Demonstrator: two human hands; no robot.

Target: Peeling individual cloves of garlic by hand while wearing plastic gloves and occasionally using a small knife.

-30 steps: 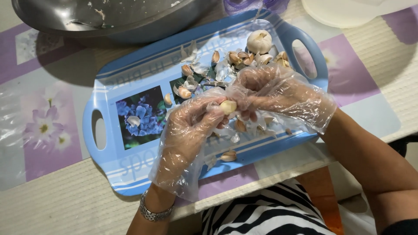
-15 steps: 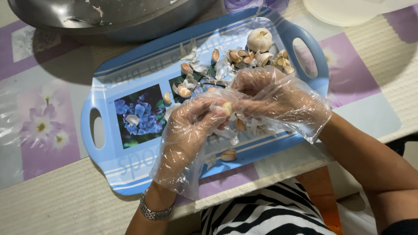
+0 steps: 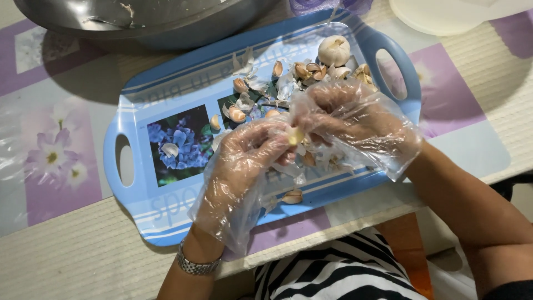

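Table (image 3: pixel 66 261) under purple floral plastic cloth (image 3: pixel 50 161)

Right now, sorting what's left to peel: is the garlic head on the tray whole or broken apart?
Whole: the garlic head sits rounded and white-skinned, loose cloves beside it.

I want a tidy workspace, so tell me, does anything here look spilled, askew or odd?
Nothing spilled. Papery garlic skins and loose cloves lie scattered, but all on the blue tray. The tray sits askew, its near corner overhanging the table edge. Both gloved hands, left hand and right hand, pinch one clove.
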